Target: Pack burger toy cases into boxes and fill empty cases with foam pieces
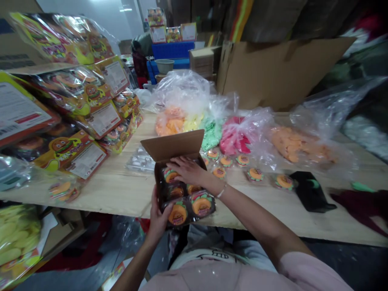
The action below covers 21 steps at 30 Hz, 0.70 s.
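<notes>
Open carton (174, 147): left hand (159, 216) clasps its left edge; right hand (190, 171), loosely spread, lies over wrapped toy burgers (201, 205) inside, contact unclear. Arranging appears underway; the next move calls for steady bracing.

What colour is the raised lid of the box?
The lid is brown; head view shows it best.

Two bare forearms converged in front of the person. The left forearm (138, 260) slanted up from the lower edge, and the left hand (159, 218) was curled in a hold, thumb angled rightward, fingers partly hidden. The right forearm (260, 220) reached in from the lower right; the right hand (188, 171), farther forward, lay palm down, fingers outstretched toward the left.
</notes>
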{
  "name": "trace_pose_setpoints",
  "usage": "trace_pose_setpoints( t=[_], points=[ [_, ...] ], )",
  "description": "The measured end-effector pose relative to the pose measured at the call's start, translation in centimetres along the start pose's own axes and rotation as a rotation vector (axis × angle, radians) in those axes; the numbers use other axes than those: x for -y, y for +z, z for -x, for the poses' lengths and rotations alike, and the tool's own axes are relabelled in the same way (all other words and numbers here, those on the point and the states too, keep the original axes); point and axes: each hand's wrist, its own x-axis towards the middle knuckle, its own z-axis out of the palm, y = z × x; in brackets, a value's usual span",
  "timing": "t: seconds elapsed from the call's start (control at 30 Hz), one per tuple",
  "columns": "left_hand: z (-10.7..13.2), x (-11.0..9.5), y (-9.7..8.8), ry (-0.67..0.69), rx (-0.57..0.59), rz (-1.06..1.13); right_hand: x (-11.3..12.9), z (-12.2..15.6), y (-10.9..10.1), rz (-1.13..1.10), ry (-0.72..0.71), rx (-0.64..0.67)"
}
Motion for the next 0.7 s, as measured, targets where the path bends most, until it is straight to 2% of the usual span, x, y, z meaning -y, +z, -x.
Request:
trace_pose_setpoints(
  t=[0.03,0.07,0.13,0.17,0.2,0.27,0.33,0.43,0.5,0.57,0.63,0.7],
  points=[
    [0.0,0.0,0.0,-0.003,0.001,0.006,-0.8,1.4,-0.2,-0.037,0.044,-0.112],
    [0.0,-0.1,0.0,-0.005,0.000,0.016,-1.8,3.1,-0.3,-0.060,0.148,-0.233],
    [0.0,-0.1,0.1,-0.009,-0.002,0.041,-3.8,7.0,0.0,-0.043,0.474,-0.412],
    [-0.1,-0.2,0.2,-0.012,0.000,0.052,-4.6,9.0,0.5,-0.006,0.623,-0.437],
    [-0.1,-0.1,0.3,-0.014,-0.001,0.058,-5.2,10.9,1.2,0.022,0.701,-0.400],
    [-0.1,0.0,0.3,-0.015,0.005,0.054,-5.6,14.2,2.9,0.041,0.721,-0.297],
    [-0.1,0.1,0.0,-0.007,0.026,0.026,-5.4,16.6,4.5,0.028,0.718,-0.273],
    [-0.2,-0.7,-0.9,0.113,-0.019,-0.144,-5.2,18.7,5.5,-0.020,0.771,-0.335],
    [-0.4,-2.3,-1.3,0.271,-0.106,-0.303,-5.5,19.4,5.2,-0.072,0.837,-0.396],
    [-0.8,-4.4,-1.2,0.385,-0.122,-0.378,-5.6,19.4,4.3,-0.118,0.902,-0.490],
    [-1.2,-6.7,0.0,0.390,-0.011,-0.350,-4.7,18.3,3.1,-0.137,0.882,-0.586],
    [-1.9,-8.6,2.1,0.345,0.174,-0.286,-2.6,16.5,1.6,-0.119,0.738,-0.647]
  ],
)
